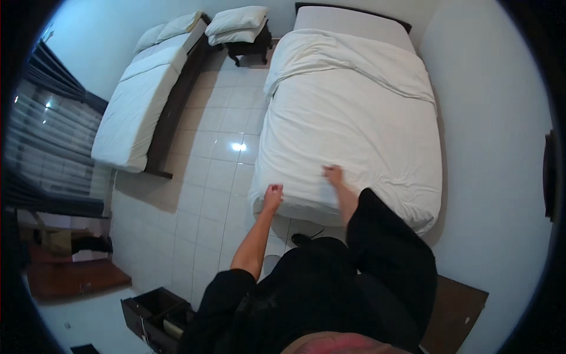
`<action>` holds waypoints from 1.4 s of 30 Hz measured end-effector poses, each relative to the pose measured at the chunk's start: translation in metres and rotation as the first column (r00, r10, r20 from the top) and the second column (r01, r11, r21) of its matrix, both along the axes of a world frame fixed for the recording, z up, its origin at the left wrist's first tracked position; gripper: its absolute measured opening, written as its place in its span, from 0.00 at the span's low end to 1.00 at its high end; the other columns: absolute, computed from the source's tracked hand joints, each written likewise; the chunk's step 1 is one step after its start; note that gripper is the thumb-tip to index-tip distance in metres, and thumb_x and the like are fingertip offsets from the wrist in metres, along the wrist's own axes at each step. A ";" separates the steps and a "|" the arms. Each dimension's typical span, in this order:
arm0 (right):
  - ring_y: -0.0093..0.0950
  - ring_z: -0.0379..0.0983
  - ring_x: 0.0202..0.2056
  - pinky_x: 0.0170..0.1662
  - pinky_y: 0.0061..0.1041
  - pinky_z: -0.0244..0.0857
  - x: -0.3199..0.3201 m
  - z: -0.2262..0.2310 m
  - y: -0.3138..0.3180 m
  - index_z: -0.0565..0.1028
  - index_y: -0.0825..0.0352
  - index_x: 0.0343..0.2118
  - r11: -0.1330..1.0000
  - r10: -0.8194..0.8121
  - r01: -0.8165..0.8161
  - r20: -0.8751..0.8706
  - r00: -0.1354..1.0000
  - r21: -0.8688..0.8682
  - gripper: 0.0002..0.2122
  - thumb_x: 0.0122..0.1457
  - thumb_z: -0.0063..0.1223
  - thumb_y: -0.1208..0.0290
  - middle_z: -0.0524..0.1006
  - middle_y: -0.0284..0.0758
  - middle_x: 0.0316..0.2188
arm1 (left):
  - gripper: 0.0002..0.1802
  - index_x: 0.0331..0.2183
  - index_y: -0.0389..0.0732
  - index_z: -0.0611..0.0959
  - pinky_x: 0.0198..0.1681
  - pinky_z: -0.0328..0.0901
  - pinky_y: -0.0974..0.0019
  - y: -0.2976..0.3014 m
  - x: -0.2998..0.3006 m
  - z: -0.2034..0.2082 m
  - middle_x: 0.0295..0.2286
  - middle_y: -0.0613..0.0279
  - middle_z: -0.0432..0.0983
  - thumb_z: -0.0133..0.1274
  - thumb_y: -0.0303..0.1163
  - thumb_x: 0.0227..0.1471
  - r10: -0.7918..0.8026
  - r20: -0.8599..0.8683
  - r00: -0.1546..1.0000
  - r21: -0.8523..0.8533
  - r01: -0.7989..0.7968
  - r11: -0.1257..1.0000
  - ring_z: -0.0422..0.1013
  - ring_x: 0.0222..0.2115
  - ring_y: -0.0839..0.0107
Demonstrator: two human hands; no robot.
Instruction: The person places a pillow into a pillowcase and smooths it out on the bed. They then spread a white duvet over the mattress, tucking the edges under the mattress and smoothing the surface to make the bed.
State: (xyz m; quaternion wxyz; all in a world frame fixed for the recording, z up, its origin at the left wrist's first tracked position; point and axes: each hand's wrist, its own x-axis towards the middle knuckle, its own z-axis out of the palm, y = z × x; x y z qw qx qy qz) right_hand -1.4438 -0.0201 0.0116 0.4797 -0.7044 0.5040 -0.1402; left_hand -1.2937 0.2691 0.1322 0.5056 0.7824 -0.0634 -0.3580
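Note:
A large bed covered with a white blanket stands in front of me. My left hand is at the near left corner of the bed, its fingers curled. Whether it grips the blanket's edge is too small to tell. Over the foot end of the bed is my right hand, pointing left and smeared by motion. Its fingers are unclear, and contact with the blanket cannot be made out. Toward the headboard, a folded-back part of the blanket lies wrinkled across the bed.
A narrow bed with white bedding stands left, beyond the tiled floor. White pillows rest on a dark stool between the beds. A dark open-topped cabinet is at lower left. Another person shows partly at far left.

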 end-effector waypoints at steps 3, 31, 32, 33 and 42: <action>0.29 0.79 0.38 0.46 0.32 0.72 0.119 0.013 0.026 0.84 0.67 0.36 0.967 -0.246 0.252 0.397 0.884 0.037 0.14 0.63 0.58 0.59 0.84 0.35 0.31 | 0.35 0.55 0.43 0.73 0.57 0.64 0.50 -0.121 0.035 0.067 0.50 0.56 0.72 0.45 0.63 0.63 -0.144 -0.187 0.972 -0.264 0.092 0.960 0.67 0.53 0.64; 0.33 0.56 0.69 0.68 0.46 0.47 0.577 0.135 -0.047 0.53 0.70 0.71 0.586 -0.810 0.162 0.576 0.108 0.794 0.45 0.62 0.49 0.38 0.58 0.40 0.71 | 0.34 0.66 0.28 0.59 0.72 0.41 0.52 -0.291 0.481 0.034 0.68 0.34 0.47 0.33 0.44 0.71 -0.719 0.541 0.436 -0.232 0.899 0.371 0.41 0.70 0.43; 0.34 0.52 0.71 0.69 0.48 0.44 0.567 0.101 -0.086 0.50 0.70 0.72 0.569 -0.812 0.294 0.580 0.058 0.768 0.47 0.61 0.51 0.38 0.55 0.41 0.72 | 0.36 0.67 0.27 0.57 0.72 0.41 0.53 -0.311 0.468 0.053 0.68 0.34 0.47 0.33 0.46 0.71 -0.798 0.360 0.483 -0.384 0.856 0.345 0.41 0.71 0.45; 0.36 0.51 0.71 0.70 0.46 0.43 0.614 0.111 -0.110 0.51 0.71 0.71 0.506 -0.858 0.346 0.501 0.110 0.790 0.47 0.61 0.52 0.39 0.55 0.42 0.72 | 0.37 0.67 0.27 0.57 0.72 0.41 0.55 -0.322 0.517 0.047 0.68 0.35 0.48 0.32 0.49 0.72 -0.847 0.236 0.476 -0.298 0.865 0.403 0.44 0.70 0.47; 0.51 0.63 0.62 0.66 0.42 0.58 0.649 0.047 -0.297 0.65 0.81 0.58 0.231 -0.946 0.970 -0.215 0.241 0.071 0.43 0.49 0.66 0.49 0.68 0.59 0.58 | 0.51 0.71 0.44 0.49 0.57 0.64 0.42 -0.408 0.869 0.005 0.63 0.51 0.64 0.28 0.73 0.63 -0.668 -0.472 0.575 0.352 0.818 0.456 0.69 0.57 0.52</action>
